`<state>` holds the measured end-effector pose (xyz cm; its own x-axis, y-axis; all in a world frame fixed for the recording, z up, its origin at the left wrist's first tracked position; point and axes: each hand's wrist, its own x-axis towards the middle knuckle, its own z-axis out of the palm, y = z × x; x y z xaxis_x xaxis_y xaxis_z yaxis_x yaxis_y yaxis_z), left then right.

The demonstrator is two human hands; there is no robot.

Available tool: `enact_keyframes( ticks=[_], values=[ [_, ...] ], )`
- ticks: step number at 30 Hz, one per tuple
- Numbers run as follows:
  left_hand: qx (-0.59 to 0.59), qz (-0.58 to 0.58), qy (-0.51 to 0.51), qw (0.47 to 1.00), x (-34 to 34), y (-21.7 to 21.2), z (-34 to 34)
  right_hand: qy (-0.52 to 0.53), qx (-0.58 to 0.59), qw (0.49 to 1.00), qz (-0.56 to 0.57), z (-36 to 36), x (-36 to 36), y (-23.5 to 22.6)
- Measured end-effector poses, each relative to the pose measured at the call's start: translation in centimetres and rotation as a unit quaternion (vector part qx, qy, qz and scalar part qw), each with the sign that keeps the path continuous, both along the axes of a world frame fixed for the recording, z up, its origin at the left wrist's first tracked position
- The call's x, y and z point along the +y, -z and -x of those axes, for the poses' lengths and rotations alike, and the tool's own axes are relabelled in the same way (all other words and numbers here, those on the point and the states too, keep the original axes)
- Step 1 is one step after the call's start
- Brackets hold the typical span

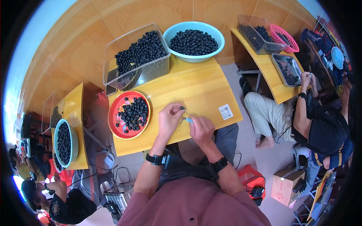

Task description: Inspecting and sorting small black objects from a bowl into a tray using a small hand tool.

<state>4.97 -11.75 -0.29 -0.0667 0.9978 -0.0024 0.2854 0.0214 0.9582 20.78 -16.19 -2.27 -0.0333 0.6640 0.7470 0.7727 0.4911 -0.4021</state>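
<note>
My left hand point(169, 117) pinches one small dark berry-like ball point(182, 108) between thumb and fingertips, over the wooden table point(196, 86). Close beside it, my right hand point(202, 130) is closed round a small tool with a light blue handle point(189, 120). Its short thin tip points toward the left hand; whether it touches the ball I cannot tell. Left of my hands sits a red round tray point(114, 122) with a yellowish rim, holding many loose dark balls point(132, 114). A few dark crumbs lie on the wood near my fingers.
At the table's back stand a clear plastic bin point(160, 64) and a light blue basin point(196, 58), both full of dark balls. A white label point(226, 112) is stuck at the right. People work at tables on both sides; a red container point(249, 175) stands on the floor.
</note>
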Motion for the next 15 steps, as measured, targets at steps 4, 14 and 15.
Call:
enact_keyframes(
  ticks=[4,14,15],
  values=[
    [-0.060,-0.026,-0.022,0.998,-2.6,0.6,0.5,0.007,-0.024,1.000,0.012,-0.2,0.0,0.0],
    [-0.035,-0.098,-0.060,0.993,-3.6,1.8,-0.1,0.003,-0.051,0.997,0.049,0.3,0.3,-0.3],
    [-0.032,-0.095,-0.058,0.993,-3.6,1.6,-0.1,0.003,-0.051,0.997,0.050,0.3,0.3,-0.3]
  ],
)
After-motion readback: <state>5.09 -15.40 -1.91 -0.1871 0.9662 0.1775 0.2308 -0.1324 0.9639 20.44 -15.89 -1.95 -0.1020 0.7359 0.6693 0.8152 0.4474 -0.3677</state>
